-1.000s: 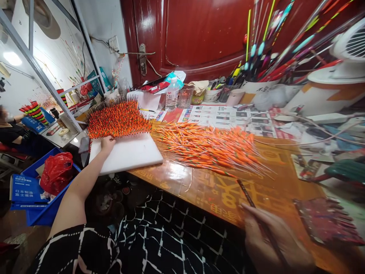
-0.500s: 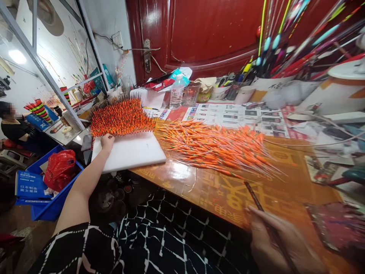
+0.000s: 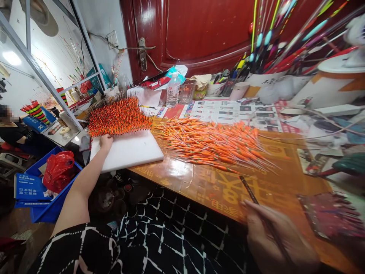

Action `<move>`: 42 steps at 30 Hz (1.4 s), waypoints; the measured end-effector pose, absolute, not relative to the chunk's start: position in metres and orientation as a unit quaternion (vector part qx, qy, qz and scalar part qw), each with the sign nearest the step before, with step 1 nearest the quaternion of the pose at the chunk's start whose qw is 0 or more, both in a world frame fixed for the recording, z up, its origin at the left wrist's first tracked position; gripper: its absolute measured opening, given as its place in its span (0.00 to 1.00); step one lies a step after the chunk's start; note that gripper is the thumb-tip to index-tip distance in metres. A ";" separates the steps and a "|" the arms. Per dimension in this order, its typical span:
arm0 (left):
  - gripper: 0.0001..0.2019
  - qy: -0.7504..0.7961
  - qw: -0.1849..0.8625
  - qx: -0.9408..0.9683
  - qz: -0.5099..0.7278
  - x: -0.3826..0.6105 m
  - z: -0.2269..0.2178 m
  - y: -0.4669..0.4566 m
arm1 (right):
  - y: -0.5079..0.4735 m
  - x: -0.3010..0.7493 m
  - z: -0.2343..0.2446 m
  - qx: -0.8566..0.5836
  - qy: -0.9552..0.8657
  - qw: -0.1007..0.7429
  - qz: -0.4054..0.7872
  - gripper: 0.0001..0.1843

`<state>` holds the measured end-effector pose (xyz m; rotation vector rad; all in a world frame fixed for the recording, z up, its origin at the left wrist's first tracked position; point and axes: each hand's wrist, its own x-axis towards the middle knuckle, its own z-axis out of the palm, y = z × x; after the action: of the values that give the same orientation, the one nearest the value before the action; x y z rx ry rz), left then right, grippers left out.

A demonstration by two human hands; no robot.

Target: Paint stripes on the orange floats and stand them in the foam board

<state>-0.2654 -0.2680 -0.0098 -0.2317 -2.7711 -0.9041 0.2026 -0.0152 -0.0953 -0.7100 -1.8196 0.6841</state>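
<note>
Taking the middle of the view as the clock's centre, the left hand (image 3: 106,142) sits at nine o'clock, at the near foot of a dense block of orange fishing floats (image 3: 118,118) that bristle up in rows along the far edge of a white board (image 3: 128,152). Its fingers (image 3: 107,137) lie curled against the base of the rows, neither clearly clenched nor clearly released, and whether they pinch a float cannot be told from this view. At three o'clock, a loose pile of floats (image 3: 211,146) lies crossed and splayed on the glossy surface (image 3: 199,190), just beside the board. At four o'clock, the fingers (image 3: 251,207) of the right hand (image 3: 278,238) are clenched around a thin dark stick (image 3: 258,201), whose far end points up toward the pile's thin stems. That end could snag those stems if the hand swings across, and a black-and-white sleeve (image 3: 159,236) dragging over the near edge could do the same. Because the rows stand so tightly, pulling at one float could bend or dislodge its neighbours. Heavy pressure from the left hand could also shift the board on the slick top. Floats sliding off at eight o'clock could drop toward a blue crate (image 3: 54,194), and a jolt could tip the water bottle (image 3: 173,91) at twelve o'clock onto the papers (image 3: 228,114).
</note>
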 end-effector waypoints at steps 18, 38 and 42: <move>0.09 -0.764 0.134 -0.547 -0.314 -0.133 0.032 -0.172 | 0.005 0.288 -0.055 -0.362 -0.667 0.579 0.296 0.13; 0.08 -0.660 0.041 -0.748 -0.050 -0.019 0.000 0.129 | 0.003 0.344 -0.041 -0.465 -0.655 0.548 0.231 0.14; 0.10 -0.676 0.065 -0.732 -0.056 -0.023 -0.004 0.121 | 0.003 0.341 -0.041 -0.469 -0.646 0.553 0.238 0.13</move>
<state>-0.0230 0.1205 -0.0039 -2.2097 -2.0397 -0.1696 0.3408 0.0028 -0.0410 -1.1084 -1.5281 0.5630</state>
